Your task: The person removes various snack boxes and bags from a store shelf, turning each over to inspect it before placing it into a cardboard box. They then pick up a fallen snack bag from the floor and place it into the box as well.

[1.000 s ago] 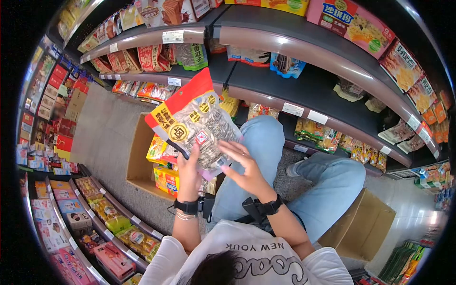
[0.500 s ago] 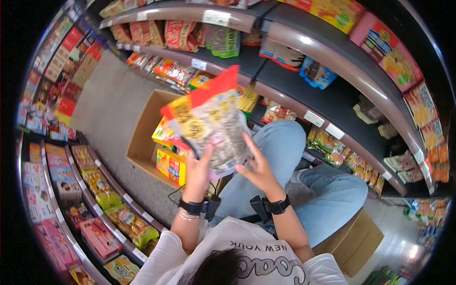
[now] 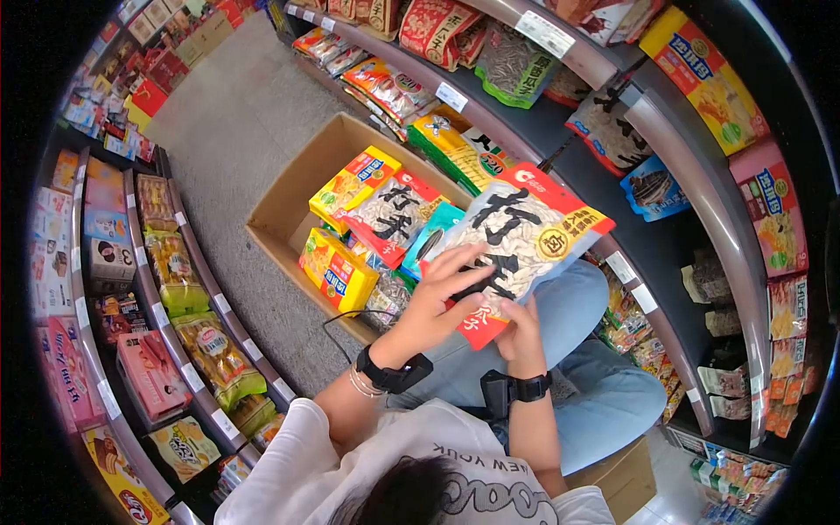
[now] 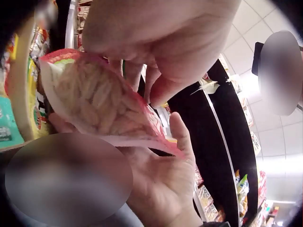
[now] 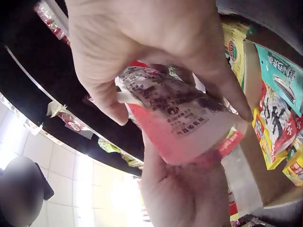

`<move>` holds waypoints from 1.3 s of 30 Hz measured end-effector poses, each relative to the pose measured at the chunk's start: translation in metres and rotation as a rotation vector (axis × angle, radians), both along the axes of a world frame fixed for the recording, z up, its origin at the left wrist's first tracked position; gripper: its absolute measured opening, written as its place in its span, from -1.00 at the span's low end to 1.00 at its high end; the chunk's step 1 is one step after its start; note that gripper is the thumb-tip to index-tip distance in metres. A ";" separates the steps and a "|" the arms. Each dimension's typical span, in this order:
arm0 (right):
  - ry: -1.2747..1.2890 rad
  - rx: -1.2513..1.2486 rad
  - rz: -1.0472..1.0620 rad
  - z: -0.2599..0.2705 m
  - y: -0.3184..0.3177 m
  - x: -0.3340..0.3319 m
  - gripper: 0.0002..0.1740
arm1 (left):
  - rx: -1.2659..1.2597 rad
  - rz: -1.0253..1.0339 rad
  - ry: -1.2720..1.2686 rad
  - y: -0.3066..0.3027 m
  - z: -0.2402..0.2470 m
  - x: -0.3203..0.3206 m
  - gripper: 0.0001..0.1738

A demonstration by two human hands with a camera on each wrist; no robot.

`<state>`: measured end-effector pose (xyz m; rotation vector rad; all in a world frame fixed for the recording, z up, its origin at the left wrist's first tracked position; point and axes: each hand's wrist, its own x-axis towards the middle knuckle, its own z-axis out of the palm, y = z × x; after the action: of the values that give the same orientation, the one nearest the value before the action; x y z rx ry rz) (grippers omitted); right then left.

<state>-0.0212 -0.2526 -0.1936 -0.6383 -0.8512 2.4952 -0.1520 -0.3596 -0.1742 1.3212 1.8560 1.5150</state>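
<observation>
A clear-windowed bag of pale seeds with red ends and large black writing is held tilted above the lap in the head view. My right hand grips its lower edge, thumb on the front and fingers behind. Flat across the bag's front lie the extended fingers of my left hand. In the left wrist view the seeds show through the bag, between the left hand above and the right palm below. Small dark print covers the bag's back in the right wrist view.
A cardboard box on the floor at left holds yellow packs, a similar red seed bag and a teal bag. Snack shelves run along the right, others along the left. Another box stands behind the knee.
The bag has turned over, its black-lettered front now up, and moved right. My left hand has gone from its lower left edge onto its front. The head view has swung left, showing more of the box.
</observation>
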 end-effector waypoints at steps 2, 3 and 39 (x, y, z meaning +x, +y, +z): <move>0.034 -0.117 0.012 -0.006 0.000 -0.009 -0.42 | -0.044 0.151 -0.018 -0.010 -0.006 -0.008 -0.43; 0.050 -0.187 0.024 -0.010 -0.001 -0.015 -0.45 | -0.073 0.288 -0.093 -0.016 -0.017 -0.011 -0.34; -0.442 1.146 0.477 -0.169 0.017 -0.126 -0.35 | -0.474 0.495 -1.496 -0.098 -0.168 -0.045 -0.52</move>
<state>-0.1472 -0.2356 -0.3627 -0.5712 -2.5164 1.6893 -0.1968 -0.4573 -0.3423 -0.5396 1.2647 1.3861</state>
